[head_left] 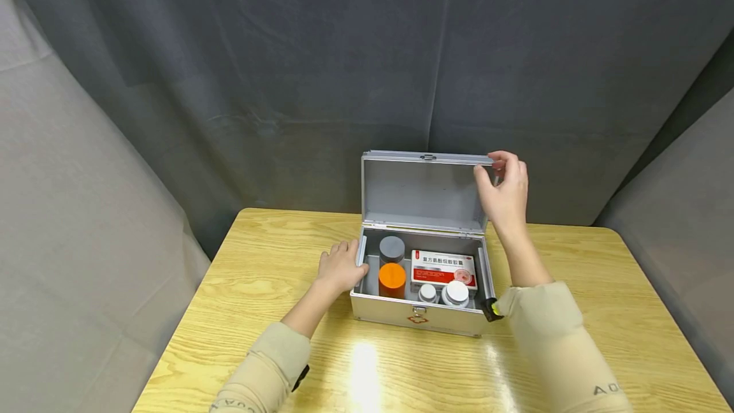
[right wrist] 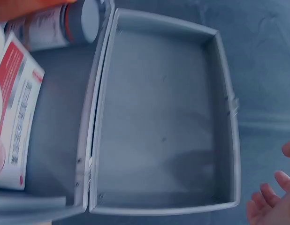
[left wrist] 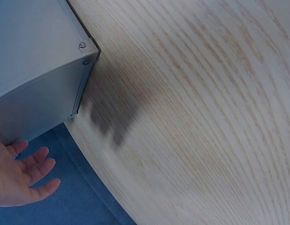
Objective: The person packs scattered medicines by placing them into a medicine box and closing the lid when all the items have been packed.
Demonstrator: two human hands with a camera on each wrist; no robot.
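A silver metal first-aid case (head_left: 381,311) stands on the table, its lid (head_left: 421,193) raised upright at the back. Inside are a bottle with an orange cap (head_left: 392,276), a grey-capped bottle (head_left: 392,247), a red and white medicine carton (head_left: 441,263) and two white-capped bottles (head_left: 456,292). My left hand (head_left: 339,266) rests against the case's left side, thumb at the rim, fingers loosely extended in the left wrist view. My right hand (head_left: 507,190) is at the lid's upper right corner. In the right wrist view its relaxed fingers (right wrist: 267,194) sit just outside the lid's edge.
The wooden table (head_left: 269,241) extends to both sides and in front of the case. A dark grey curtain (head_left: 287,81) hangs right behind the table, with lighter cloth (head_left: 74,241) on the left and right. A latch (head_left: 419,311) is on the case's front.
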